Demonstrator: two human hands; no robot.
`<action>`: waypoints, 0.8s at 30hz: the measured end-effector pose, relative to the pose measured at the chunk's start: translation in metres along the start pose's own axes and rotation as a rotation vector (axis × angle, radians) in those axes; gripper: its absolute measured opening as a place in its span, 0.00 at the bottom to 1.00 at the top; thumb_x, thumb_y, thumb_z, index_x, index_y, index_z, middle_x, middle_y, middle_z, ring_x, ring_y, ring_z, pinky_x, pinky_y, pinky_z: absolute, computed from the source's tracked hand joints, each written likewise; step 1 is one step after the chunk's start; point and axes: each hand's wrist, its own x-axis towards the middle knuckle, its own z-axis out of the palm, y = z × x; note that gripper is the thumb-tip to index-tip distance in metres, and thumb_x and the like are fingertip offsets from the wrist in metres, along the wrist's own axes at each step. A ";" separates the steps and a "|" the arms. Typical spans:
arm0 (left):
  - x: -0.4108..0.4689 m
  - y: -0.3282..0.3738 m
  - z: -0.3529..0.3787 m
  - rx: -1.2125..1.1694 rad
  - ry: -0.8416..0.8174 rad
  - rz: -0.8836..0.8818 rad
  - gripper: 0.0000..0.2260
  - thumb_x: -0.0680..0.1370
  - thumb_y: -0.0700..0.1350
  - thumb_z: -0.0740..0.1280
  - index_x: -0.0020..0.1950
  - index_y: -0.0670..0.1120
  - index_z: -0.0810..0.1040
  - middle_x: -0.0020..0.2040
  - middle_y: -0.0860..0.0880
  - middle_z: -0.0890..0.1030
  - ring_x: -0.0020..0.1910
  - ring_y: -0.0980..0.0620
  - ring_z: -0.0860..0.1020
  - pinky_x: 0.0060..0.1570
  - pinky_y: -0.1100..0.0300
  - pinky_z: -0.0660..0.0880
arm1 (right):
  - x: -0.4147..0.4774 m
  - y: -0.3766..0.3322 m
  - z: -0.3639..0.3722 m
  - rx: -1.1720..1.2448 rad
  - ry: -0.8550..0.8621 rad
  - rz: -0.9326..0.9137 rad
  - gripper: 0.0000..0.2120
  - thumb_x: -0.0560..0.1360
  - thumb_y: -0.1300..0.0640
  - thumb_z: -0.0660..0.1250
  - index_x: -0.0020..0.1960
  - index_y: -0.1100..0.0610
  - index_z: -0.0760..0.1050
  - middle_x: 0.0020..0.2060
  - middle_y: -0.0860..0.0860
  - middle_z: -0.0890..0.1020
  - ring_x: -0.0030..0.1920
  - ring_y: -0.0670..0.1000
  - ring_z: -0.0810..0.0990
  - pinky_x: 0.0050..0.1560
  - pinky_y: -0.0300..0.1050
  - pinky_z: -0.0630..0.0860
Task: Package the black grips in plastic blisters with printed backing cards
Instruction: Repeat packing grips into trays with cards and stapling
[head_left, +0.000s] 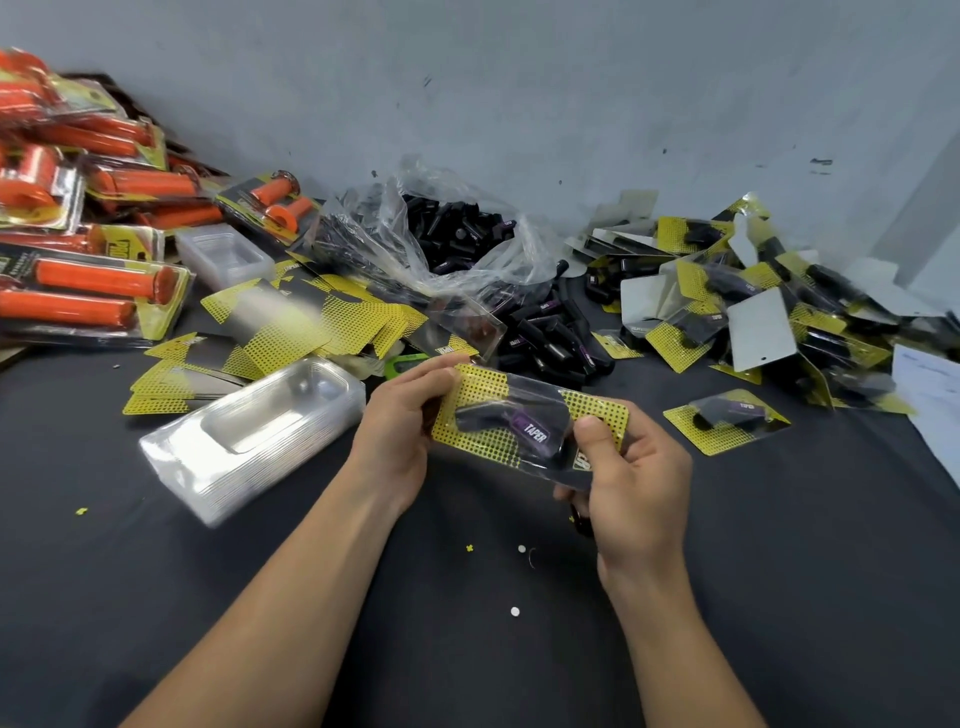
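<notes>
Right hand (631, 480) and left hand (402, 421): each pinching 1 end of blister pack (524, 426), black grip (511, 423) inside. Advice: press card edges flush, grip centred.

A black grip (511, 423) sits inside a clear blister (524, 434) on a yellow-dotted backing card (483, 410), tilted, at frame centre.

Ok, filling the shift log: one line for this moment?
left hand, right hand: hold blister pack | black grip inside | empty blisters left
</notes>
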 end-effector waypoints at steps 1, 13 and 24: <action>-0.001 0.001 0.000 -0.006 -0.005 -0.001 0.07 0.76 0.41 0.71 0.47 0.48 0.89 0.43 0.48 0.86 0.41 0.51 0.84 0.39 0.59 0.81 | 0.001 -0.001 -0.001 0.010 -0.018 0.003 0.17 0.83 0.63 0.65 0.43 0.46 0.84 0.36 0.48 0.85 0.34 0.46 0.83 0.26 0.42 0.77; -0.003 0.000 0.004 0.028 0.011 -0.049 0.04 0.71 0.41 0.73 0.38 0.46 0.88 0.39 0.46 0.84 0.42 0.45 0.82 0.56 0.45 0.77 | 0.004 0.005 -0.004 -0.047 -0.076 -0.028 0.11 0.76 0.58 0.66 0.50 0.47 0.85 0.40 0.50 0.86 0.42 0.52 0.85 0.40 0.48 0.84; -0.008 -0.001 0.010 0.101 -0.064 -0.106 0.07 0.81 0.41 0.69 0.50 0.46 0.88 0.44 0.46 0.85 0.38 0.55 0.84 0.37 0.65 0.79 | 0.009 0.009 -0.006 0.004 0.214 0.045 0.12 0.82 0.61 0.64 0.53 0.45 0.83 0.42 0.52 0.87 0.39 0.58 0.87 0.27 0.48 0.81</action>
